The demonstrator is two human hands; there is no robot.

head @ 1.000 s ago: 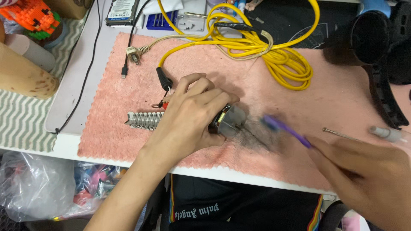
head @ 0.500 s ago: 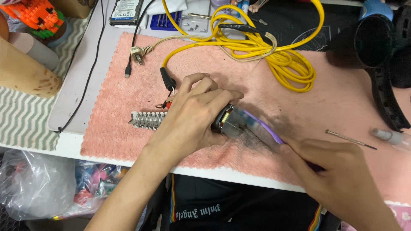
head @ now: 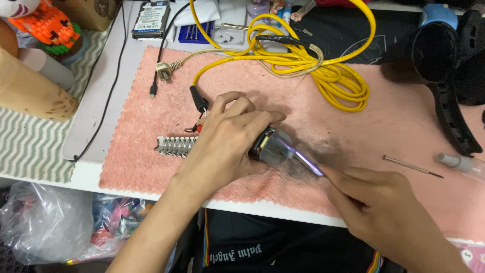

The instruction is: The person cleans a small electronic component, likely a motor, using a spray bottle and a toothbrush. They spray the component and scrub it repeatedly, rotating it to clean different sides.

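Purple tool in rt hand, lft hand grips motor.

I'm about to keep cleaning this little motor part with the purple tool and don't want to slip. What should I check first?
1. Left hand grips the motor part: ok.
2. Right hand holds the purple tool: ok.
3. Tool tip seated on the part: cannot tell, blurred.
4. Part resting over the pink towel: ok.
5. Yellow cable apart from both hands: ok.
6. Thin screwdriver lying close beside the right hand: not ok.
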